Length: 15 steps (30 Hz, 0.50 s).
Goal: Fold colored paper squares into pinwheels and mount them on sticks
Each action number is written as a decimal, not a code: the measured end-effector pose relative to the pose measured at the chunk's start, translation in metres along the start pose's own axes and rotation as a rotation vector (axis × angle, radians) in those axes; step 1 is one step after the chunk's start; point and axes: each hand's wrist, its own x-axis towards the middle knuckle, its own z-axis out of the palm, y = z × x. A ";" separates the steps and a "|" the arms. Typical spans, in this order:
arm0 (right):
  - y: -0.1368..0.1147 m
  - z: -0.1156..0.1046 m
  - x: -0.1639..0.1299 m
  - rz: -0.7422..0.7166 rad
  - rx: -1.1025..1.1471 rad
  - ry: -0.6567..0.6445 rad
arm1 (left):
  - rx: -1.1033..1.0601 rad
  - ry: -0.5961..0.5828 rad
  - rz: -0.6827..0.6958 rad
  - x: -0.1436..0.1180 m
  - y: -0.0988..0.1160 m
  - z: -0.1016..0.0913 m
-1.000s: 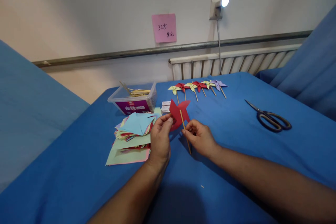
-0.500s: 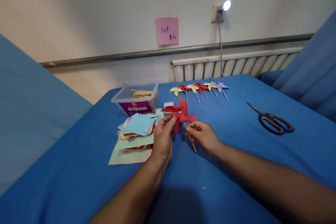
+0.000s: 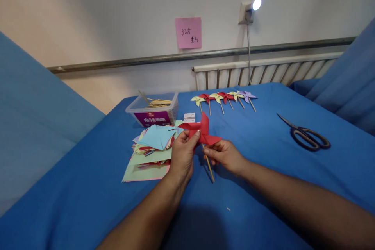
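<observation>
Hands meet over the middle of the blue surface [image 3: 263, 156], and you hold a red pinwheel [image 3: 202, 131] between them. Your left hand [image 3: 182, 157] pinches one red blade with thumb and fingertips pressed together on the paper. Your right hand [image 3: 225, 154] is closed on the wooden stick [image 3: 208, 164] just below the paper, and the stick slants down towards you, its lower end close to the cloth; whether it touches, you cannot tell from this view. The pinwheel sits tilted, its blades lying nearly flat above your fingers.

Just left of your left hand lies a loose stack of coloured paper squares [image 3: 150, 148], with a light blue sheet on top and pale green ones at the bottom. Behind the stack stands a clear plastic box [image 3: 154, 109] with a purple label, holding more wooden sticks. Two small white boxes [image 3: 189, 117] lie just right of it. Further back, a row of finished pinwheels [image 3: 224, 97] in yellow, red and purple lies side by side near the far edge. Well off to your right lie scissors [image 3: 306, 136] with dark handles. A pink note [image 3: 188, 33] is stuck on the wall.
</observation>
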 end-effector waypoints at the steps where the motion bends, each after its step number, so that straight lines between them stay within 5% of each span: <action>1: 0.000 -0.001 0.000 0.016 0.014 -0.026 | -0.004 0.000 -0.004 0.000 0.001 0.000; 8: -0.004 -0.024 0.010 0.011 0.313 0.149 | -0.101 -0.045 -0.179 -0.003 0.006 0.001; 15: -0.006 -0.030 0.011 -0.060 0.334 0.046 | -0.198 -0.152 -0.359 -0.011 0.001 0.006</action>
